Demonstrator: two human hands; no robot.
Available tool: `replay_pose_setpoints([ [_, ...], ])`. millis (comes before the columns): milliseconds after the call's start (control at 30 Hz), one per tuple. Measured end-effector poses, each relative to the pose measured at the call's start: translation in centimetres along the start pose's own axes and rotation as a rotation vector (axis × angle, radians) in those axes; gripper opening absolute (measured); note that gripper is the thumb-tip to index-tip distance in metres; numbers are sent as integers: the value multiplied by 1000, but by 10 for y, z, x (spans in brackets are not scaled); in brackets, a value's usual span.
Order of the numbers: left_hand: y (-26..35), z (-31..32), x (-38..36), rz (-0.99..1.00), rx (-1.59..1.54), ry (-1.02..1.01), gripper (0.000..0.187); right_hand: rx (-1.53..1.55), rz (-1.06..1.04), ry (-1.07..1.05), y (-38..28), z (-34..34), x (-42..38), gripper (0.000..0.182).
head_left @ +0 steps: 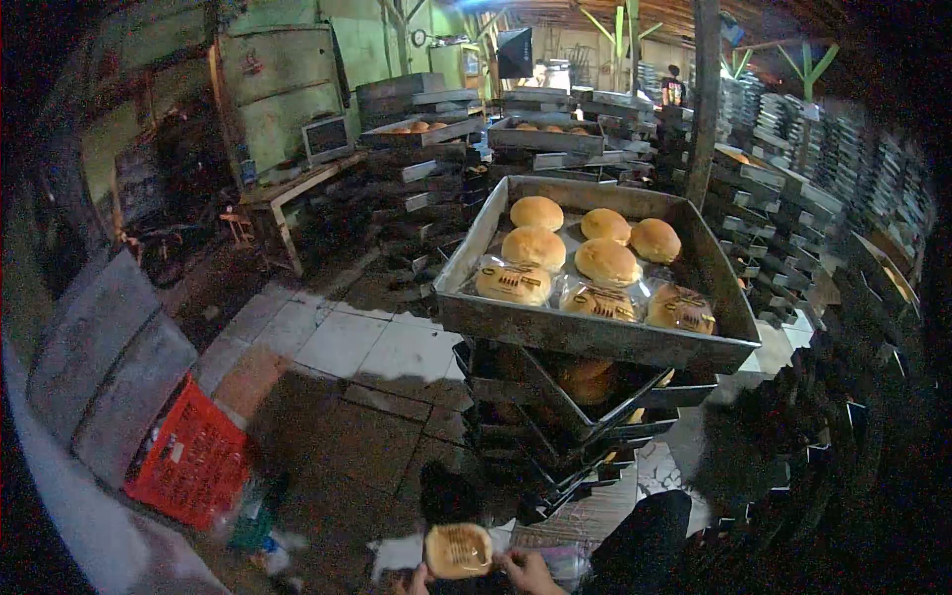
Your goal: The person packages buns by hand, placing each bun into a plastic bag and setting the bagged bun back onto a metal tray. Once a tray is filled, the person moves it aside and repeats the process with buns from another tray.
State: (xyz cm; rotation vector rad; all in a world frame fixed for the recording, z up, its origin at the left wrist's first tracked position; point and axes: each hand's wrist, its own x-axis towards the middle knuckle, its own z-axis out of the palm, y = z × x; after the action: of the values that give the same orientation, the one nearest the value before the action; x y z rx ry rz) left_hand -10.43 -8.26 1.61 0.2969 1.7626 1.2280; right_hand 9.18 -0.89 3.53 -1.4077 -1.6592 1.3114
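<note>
A bread bun in a clear printed bag (pixel 458 550) is held low in front of me at the bottom edge. My left hand (pixel 415 581) grips its left side, thumb up against it. On the other side, the fingers of my right hand (pixel 529 573) are closed at the bag's right edge. Beyond my knees a metal tray (pixel 595 322) tops a stack. Bare buns (pixel 607 261) sit in its rear part, and bagged buns (pixel 513 282) with dark print lie along its front.
Crosswise trays (pixel 585 407) with more buns are stacked below the top one. A red crate (pixel 188 456) stands on the left floor. Behind are a wooden table (pixel 297 188), more tray stacks (pixel 426 134) and a post (pixel 702 109). Clear plastic (pixel 565 562) lies beside my right hand.
</note>
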Motion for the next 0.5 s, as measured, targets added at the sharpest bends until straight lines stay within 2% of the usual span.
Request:
replay_pose_setpoints([
  [33, -32, -21, 14, -113, 136, -112, 42, 34, -38, 111, -1, 3, -20, 21],
  [67, -23, -16, -11, -132, 145, -113, 42, 63, -71, 221, -7, 3, -43, 15],
  [100, 1, 2, -51, -269, 27, 113, 43, 58, -64, 220, -34, -5, -58, 15],
  [133, 15, 14, -71, -397, -95, 337, 45, -39, -383, 184, -74, -17, -66, 20],
  [167, 13, 11, -68, -400, -94, 331, 45, -137, -697, 144, -96, -20, -70, 26],
  [200, 10, 1, -64, -329, -140, 145, 46, -457, -702, 109, -80, -4, -81, 32],
  [233, 7, -12, -62, -260, -177, -37, 46, -236, -418, -174, -62, 6, -66, 33],
  [267, 42, -8, -83, -182, -341, -54, 41, -4, -130, -442, -52, 10, -44, 35],
  [300, 80, 0, -100, -123, -527, 30, 36, -116, -270, -324, -41, -2, -24, 38],
  [333, 131, 13, -125, -82, -690, 120, 33, -187, -422, -205, -70, -38, -11, 48],
  [367, 138, 11, -128, -84, -689, 116, 33, -270, -561, -64, -99, -74, 2, 60],
  [400, 142, 8, -127, 37, -688, 106, 32, -307, -711, 83, -148, -118, -5, 77],
  [433, 145, 4, -125, 157, -689, 94, 32, -320, -656, 171, -175, -163, -12, 88],
  [467, 127, -6, -114, 369, -449, -70, 33, -313, -835, 475, -198, -202, -19, 76],
  [500, 143, 0, -126, 56, -679, -50, 34, -318, -833, 482, -234, -230, -19, 76],
])
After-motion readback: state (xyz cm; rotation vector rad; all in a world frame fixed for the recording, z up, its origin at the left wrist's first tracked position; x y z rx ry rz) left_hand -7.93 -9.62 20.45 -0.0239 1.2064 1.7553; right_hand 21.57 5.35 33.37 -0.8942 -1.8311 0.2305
